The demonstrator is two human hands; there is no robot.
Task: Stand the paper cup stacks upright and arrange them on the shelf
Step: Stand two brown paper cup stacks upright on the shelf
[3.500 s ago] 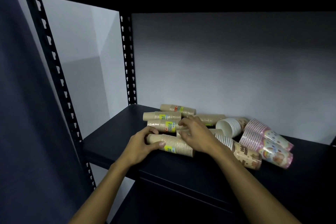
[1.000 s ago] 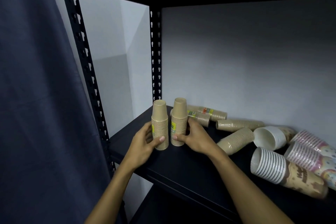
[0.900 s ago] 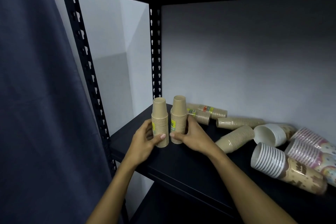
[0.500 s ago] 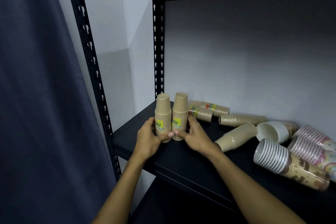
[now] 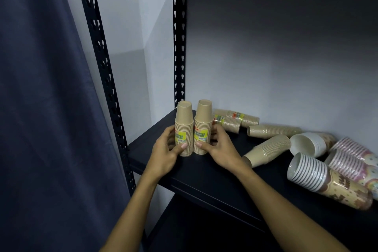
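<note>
The left hand (image 5: 165, 152) curls round the left kraft stack (image 5: 183, 129), thumb across its ribbed lower rims, so that grip is grasping the stack. The right hand (image 5: 219, 149) grasps the right kraft stack (image 5: 202, 126) the same way, thumb in front and fingers wrapped behind. Both stacks stand upright with mouths down and flat bases up, touching side by side near the left front corner of the shelf (image 5: 204, 172). Each is a tapered column of plain brown paper cups, its nested rims forming fine ridges, with a yellow label (image 5: 200, 135) on the front (the print is too blurred to read in full).

Just behind the right hand, two more labelled brown stacks (image 5: 235, 120) lie on their sides near the wall. To the right lies a longer brown stack (image 5: 274, 130), and nearer the front a tilted brown stack (image 5: 266, 151) rests with its mouth towards the shelf edge. Further right lie a short white stack (image 5: 308, 144) with its open mouth showing, a white-rimmed patterned stack (image 5: 327, 182) and a pink striped stack (image 5: 351, 159), all lying down.

The shelf is matt black, carried by a perforated black metal upright (image 5: 102, 63). A dark blue curtain (image 5: 41, 108) hangs in soft folds at the left, and a smooth pale wall (image 5: 276, 57) stands behind.
</note>
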